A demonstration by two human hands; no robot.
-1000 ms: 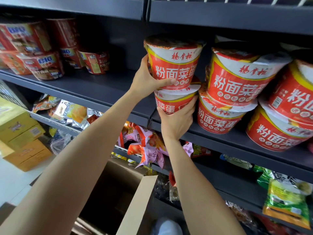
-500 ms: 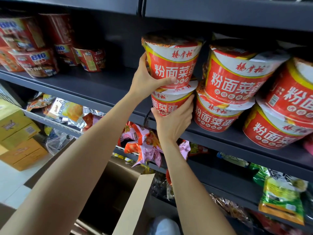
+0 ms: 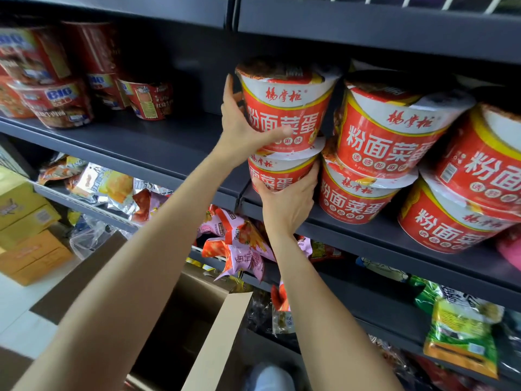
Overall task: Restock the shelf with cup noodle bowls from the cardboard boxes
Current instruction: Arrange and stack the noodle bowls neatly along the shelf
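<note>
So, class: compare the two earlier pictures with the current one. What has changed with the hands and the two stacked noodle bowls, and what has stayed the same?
Little changed. The left hand still grips the upper noodle bowl and the right hand the lower noodle bowl; the pair has eased slightly deeper onto the shelf. The neighbouring stacked bowls and the cardboard box below stayed put.

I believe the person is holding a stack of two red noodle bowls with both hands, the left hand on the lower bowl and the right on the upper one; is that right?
Not quite: the hands are swapped. In the head view the left hand grips the upper bowl and the right hand holds the lower bowl. The rest stands.
</note>
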